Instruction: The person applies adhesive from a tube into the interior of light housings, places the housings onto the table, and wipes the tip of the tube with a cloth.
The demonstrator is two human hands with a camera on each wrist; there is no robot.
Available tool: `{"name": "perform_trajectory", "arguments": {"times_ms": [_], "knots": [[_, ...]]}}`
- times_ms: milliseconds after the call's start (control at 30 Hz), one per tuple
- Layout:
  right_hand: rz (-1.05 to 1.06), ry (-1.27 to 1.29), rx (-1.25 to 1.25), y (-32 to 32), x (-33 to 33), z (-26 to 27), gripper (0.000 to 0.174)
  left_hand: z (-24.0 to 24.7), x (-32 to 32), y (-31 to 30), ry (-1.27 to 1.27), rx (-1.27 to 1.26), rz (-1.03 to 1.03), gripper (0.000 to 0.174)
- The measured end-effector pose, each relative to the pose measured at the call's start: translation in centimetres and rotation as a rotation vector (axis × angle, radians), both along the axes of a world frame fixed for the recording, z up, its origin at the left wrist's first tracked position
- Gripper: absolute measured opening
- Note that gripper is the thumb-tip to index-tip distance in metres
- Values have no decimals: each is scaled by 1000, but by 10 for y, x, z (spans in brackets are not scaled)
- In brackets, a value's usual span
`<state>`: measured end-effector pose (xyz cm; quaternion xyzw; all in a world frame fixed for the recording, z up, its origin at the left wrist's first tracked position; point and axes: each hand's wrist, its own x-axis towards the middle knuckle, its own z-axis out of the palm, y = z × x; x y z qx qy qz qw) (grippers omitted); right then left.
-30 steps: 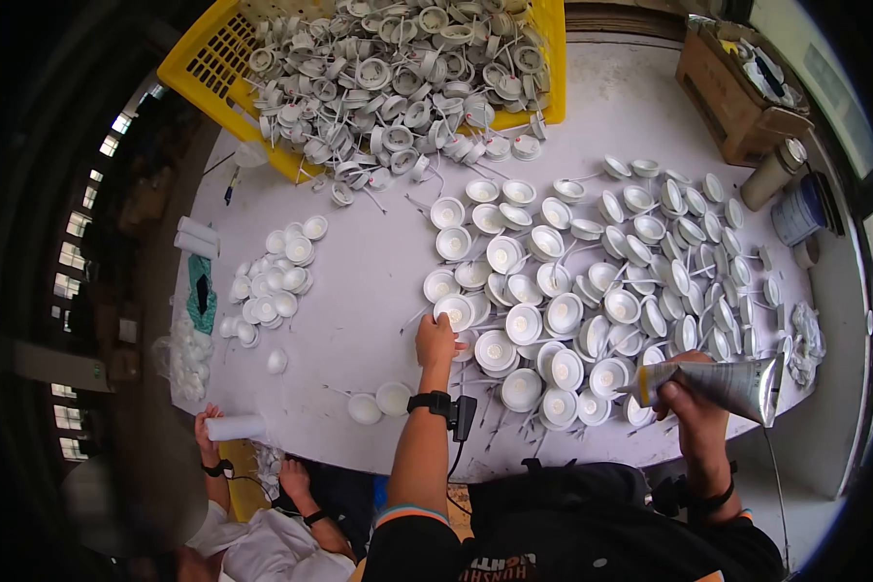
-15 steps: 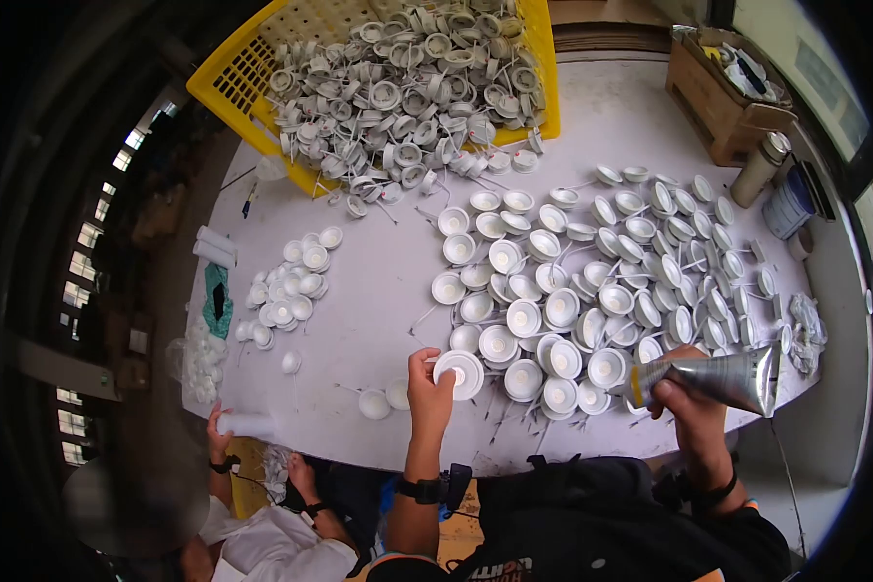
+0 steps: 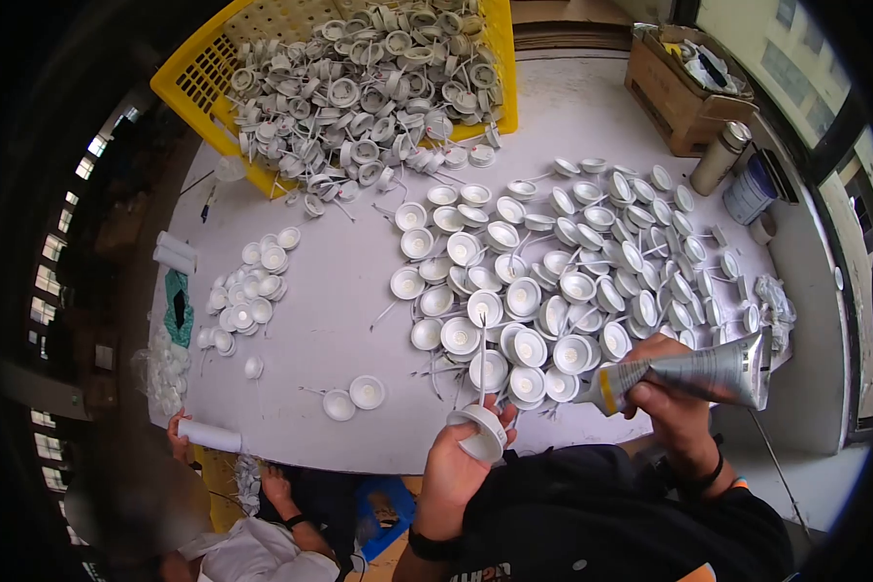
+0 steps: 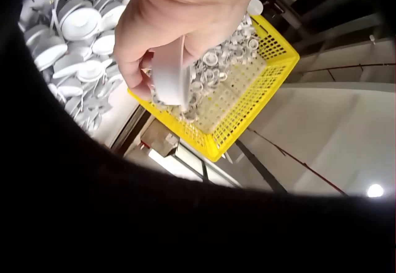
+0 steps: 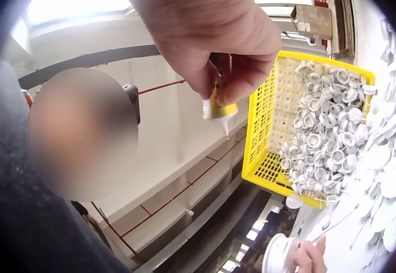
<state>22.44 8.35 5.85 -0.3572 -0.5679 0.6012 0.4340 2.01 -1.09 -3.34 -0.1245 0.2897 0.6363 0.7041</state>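
Near the table's front edge my left hand grips a white round downlight by its rim, turned on edge, its cable standing up. In the left wrist view, thumb and fingers pinch the downlight from both sides. My right hand holds a silver squeeze tube with a yellow band, its nozzle pointing left toward the downlights on the table. The right wrist view shows the tube's pointed white nozzle below the fingers. Many white downlights with cables cover the table beyond both hands.
A yellow crate heaped with white housings stands at the back. White domed pieces lie to the left, and two more pieces lie near the front. A cardboard box and metal can stand back right. Another person sits left.
My left hand has taken a downlight from the group, drawn it toward my body and tipped it on edge. The right hand keeps hold of the tube. The head view has shifted.
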Motion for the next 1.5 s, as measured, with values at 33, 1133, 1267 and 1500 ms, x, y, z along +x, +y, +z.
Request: {"name": "perform_trajectory", "arguments": {"times_ms": [33,1133,1267,1500], "knots": [[17,-46,6,0,0,2,20,9,0,4,31,64,-90,41],[129,-453,702,19,-23,27,23,34,23,20,-168,448,-302,53],[137,-466,683,18,-25,27,23,39,24,21,-180,447,-320,56],[113,-411,692,17,-26,23,21,41,24,22,-153,475,-332,57]]}}
